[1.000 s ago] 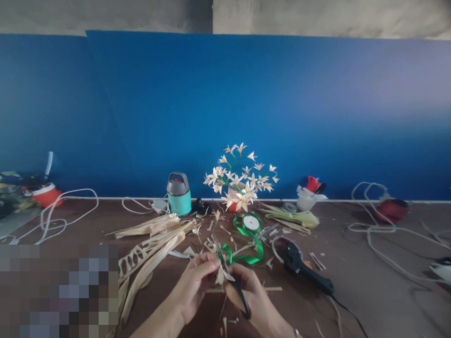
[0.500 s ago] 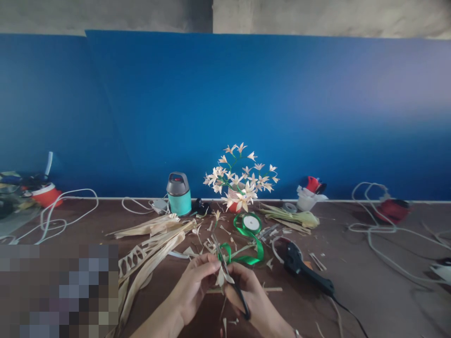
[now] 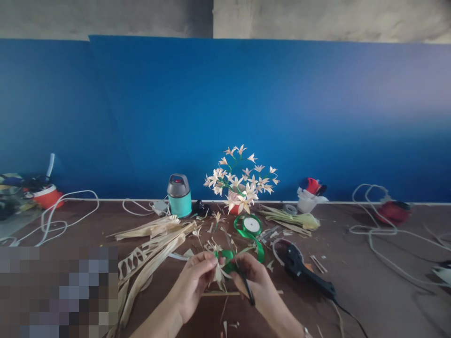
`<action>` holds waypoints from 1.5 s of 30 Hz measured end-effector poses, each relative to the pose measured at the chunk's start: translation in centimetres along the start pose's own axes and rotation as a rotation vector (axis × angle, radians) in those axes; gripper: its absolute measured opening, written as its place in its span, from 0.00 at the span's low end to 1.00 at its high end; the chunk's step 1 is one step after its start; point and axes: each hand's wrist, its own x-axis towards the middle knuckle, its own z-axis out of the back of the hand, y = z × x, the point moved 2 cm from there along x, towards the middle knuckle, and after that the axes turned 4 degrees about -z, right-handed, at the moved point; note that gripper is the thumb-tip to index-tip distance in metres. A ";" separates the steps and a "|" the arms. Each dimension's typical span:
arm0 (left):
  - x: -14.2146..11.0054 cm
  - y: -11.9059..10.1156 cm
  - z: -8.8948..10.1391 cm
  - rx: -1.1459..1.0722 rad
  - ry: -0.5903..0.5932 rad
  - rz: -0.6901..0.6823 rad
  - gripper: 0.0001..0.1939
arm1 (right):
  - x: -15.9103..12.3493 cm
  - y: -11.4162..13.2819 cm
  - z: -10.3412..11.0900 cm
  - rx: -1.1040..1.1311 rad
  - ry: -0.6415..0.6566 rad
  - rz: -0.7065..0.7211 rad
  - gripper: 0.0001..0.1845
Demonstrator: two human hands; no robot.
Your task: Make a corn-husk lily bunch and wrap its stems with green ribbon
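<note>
My left hand is closed in a pinch on a pale dried-husk flower, whose petals hang down below the fingertips. Black-handled scissors are in my right hand, their blades pointing up and away from me. Green ribbon lies right behind the fingertips and runs back to its white-centred spool. Farther back, a pot carries a spray of finished-looking pale flowers on green stems.
Husk strips spread left of my hands. A black glue gun with a cord lies to the right. A turquoise container, a white cup of tools and greenish husks stand or lie behind. Blue panel closes the back.
My right hand has shifted slightly right with the scissors, drawing them away from the flower's stem. The flower in my left hand has turned and its petals hang lower.
</note>
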 end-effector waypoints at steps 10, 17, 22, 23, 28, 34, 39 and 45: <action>0.0 -1.2 -0.1 0.125 0.000 -0.061 0.05 | 0.1 -0.6 2.2 -1.089 -0.237 0.033 0.16; -0.3 -2.0 -0.9 0.282 0.006 -0.010 0.05 | 0.9 0.6 2.4 -1.049 -0.155 -0.047 0.10; -0.3 -3.1 -1.4 0.402 -0.048 0.053 0.06 | 1.3 1.5 2.7 -1.035 -0.067 -0.022 0.13; -0.1 -3.4 -1.5 0.409 -0.056 0.053 0.07 | 1.4 1.5 2.7 -1.044 -0.072 -0.009 0.14; 1.0 -3.4 -1.1 0.394 -0.053 0.049 0.07 | 2.0 1.3 3.1 -1.001 0.003 0.012 0.22; 1.7 -1.2 -0.6 0.282 -0.042 0.131 0.07 | 2.8 3.6 3.1 -0.433 0.096 0.000 0.14; 1.5 -0.8 -0.8 0.340 -0.032 0.177 0.07 | 3.3 3.7 1.3 -0.064 0.078 -0.050 0.18; 1.4 -0.5 -0.7 0.292 0.028 0.242 0.07 | 2.9 2.7 0.9 0.109 0.113 -0.018 0.17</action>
